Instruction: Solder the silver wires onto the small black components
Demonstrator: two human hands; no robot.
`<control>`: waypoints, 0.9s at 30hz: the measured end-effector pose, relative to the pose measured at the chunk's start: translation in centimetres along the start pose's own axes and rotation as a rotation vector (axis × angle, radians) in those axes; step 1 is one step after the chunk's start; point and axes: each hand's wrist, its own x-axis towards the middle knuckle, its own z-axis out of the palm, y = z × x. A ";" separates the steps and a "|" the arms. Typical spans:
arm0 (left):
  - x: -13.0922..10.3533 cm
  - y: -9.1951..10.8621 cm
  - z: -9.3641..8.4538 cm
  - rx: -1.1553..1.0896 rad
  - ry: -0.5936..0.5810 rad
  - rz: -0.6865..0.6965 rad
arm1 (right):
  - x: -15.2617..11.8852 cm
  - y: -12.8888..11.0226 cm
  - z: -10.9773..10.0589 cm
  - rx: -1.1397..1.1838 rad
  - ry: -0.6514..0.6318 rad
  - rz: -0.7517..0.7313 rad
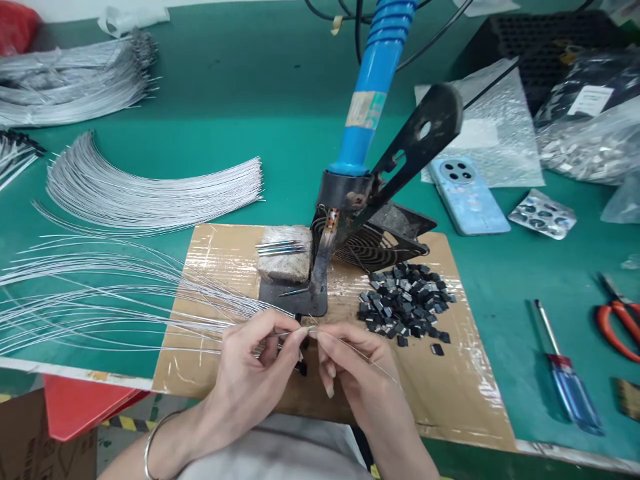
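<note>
My left hand is closed in a pinch, thumb against forefinger, on the end of a thin wire. My right hand meets it fingertip to fingertip, also pinching; a fine strand runs back from its fingers across the hand. The exact joint between the fingertips is too small to make out. A loose bundle of white wires sweeps in from the left and passes behind my left hand, with small black pieces at some ends. Just beyond my hands stands a blue-handled soldering iron, tip downward in a black stand.
A brown cardboard sheet lies under the work. Small black connectors are heaped right of the stand, beside a fan. Further right are a phone, a screwdriver and red-handled pliers. Bundled wires lie left.
</note>
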 end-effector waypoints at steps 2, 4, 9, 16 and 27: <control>-0.2 -0.2 0.2 -0.003 0.004 -0.010 | -0.1 0.1 0.4 0.026 0.031 -0.013; -0.3 -0.4 0.3 -0.005 0.017 -0.016 | -0.1 0.2 0.7 0.047 0.054 -0.019; -0.6 -0.6 0.6 -0.021 0.062 -0.039 | 0.0 0.9 1.2 0.088 0.095 -0.019; -0.2 -0.8 0.8 -0.113 0.048 -0.163 | -0.5 1.4 0.4 0.031 0.086 -0.061; 0.6 -0.3 0.1 -0.241 0.027 -0.299 | 0.0 -2.1 -6.5 -1.258 0.324 -0.817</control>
